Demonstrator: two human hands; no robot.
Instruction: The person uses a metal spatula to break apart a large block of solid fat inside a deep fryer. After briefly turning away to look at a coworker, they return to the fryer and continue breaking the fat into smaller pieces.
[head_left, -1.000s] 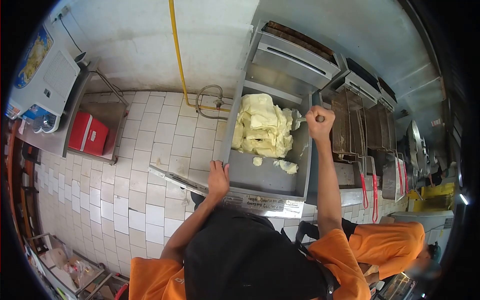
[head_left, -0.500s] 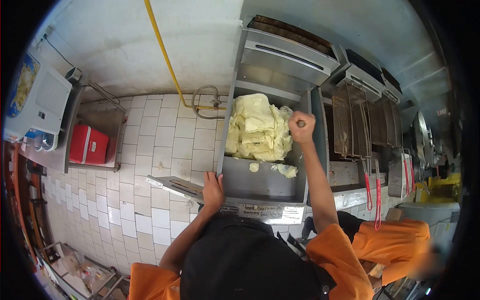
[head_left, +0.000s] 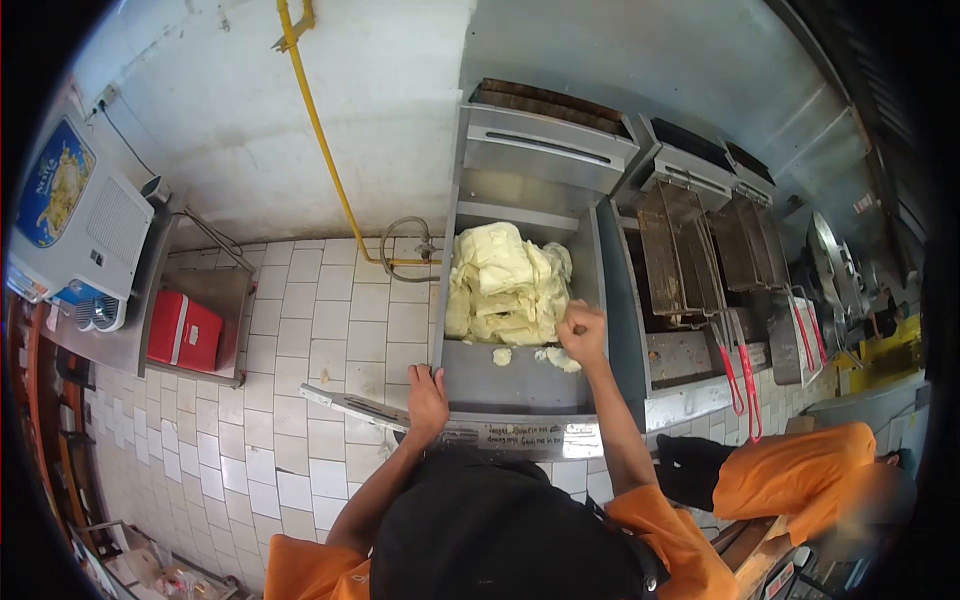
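A big mound of pale yellow solid fat [head_left: 500, 262] fills the rear of a deep-fryer tank [head_left: 520, 385], with small loose lumps in front of it. My right hand [head_left: 584, 333] is closed in a fist at the mound's right front side, around an upright handle whose round end shows at the top. The rest of that tool is hidden beneath the fist. My left hand [head_left: 428, 405] lies at the tank's left front corner, fingers stretched out against the edge, holding nothing.
To the right are more fryers with wire baskets [head_left: 680, 245] and red handles. A person in orange [head_left: 790, 475] is close at the right. A cabinet door [head_left: 355, 405] stands open at the left. A red cooler [head_left: 184, 331] sits on a shelf further left.
My right fist has moved down the mound's right side, toward the front of the tank. My left hand stays at the corner. The camera view has shifted.
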